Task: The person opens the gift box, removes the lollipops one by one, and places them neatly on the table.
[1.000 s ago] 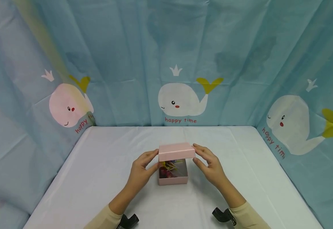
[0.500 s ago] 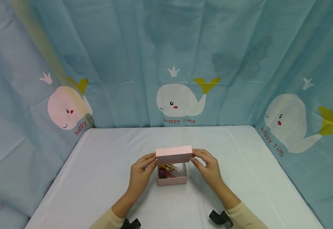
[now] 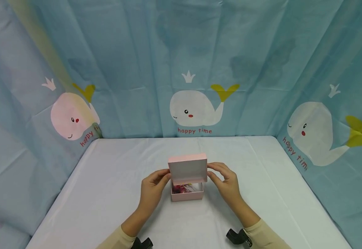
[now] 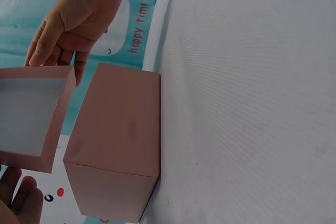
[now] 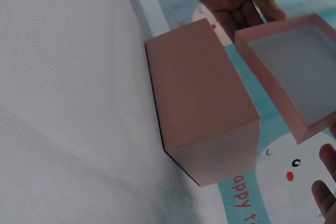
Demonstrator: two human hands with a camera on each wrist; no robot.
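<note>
A pink box lid (image 3: pixel 187 169) is held tilted up, its pale inside facing the head camera. My left hand (image 3: pixel 152 188) pinches its left side, and my right hand (image 3: pixel 227 183) pinches the right side between thumb and fingers. Below the lid stands the pink box (image 3: pixel 187 196) on the table, uncovered toward me. Dark red and clear-wrapped items (image 3: pixel 182 188) show inside it; the lid hides the box's rear part. Both wrist views show the lid (image 4: pixel 31 116) apart from and above the box (image 5: pixel 205 93).
A white cloth covers the table (image 3: pixel 121 162). Behind and beside it hangs a blue curtain (image 3: pixel 131 69) printed with whales. Black wrist-worn devices (image 3: pixel 238 237) sit at both sleeves.
Both hands have tipped the lid from lying nearly flat, top showing, to standing steeply with its inside toward me. The box stays put; less of its contents shows.
</note>
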